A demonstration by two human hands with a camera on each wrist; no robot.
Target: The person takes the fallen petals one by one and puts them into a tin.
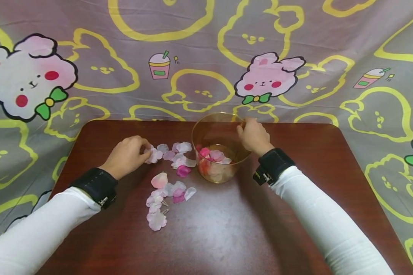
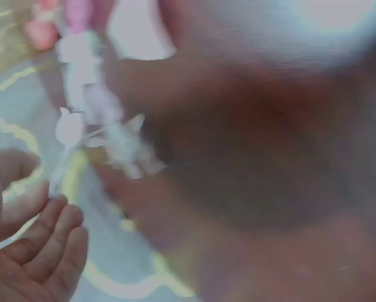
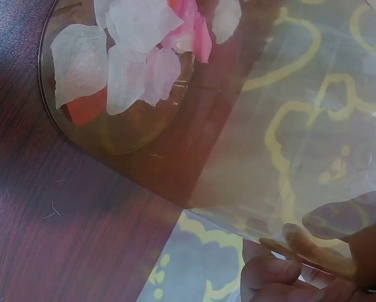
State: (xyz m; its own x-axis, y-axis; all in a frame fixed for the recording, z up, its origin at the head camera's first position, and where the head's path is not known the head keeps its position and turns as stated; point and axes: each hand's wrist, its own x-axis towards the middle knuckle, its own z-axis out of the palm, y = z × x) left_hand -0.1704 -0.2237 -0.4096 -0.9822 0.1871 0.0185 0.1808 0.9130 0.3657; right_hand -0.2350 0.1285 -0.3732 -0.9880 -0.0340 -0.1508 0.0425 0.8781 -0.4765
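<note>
My right hand grips the rim of a clear amber-tinted bowl, thumb on one side of the wall and fingers on the other, as the right wrist view shows. The bowl is tilted, and pink, white and red artificial petals lie in its bottom. At the left, my left hand has its thumb and fingertips curled at a pale pink petal. In the left wrist view, a thin pale petal edge reaches the fingertips of the left hand, blurred.
More loose petals lie between the left hand and the bowl, among them a magenta petal. Nearer the front is a peach petal and a pale cluster. A patterned cloth hangs behind the brown table.
</note>
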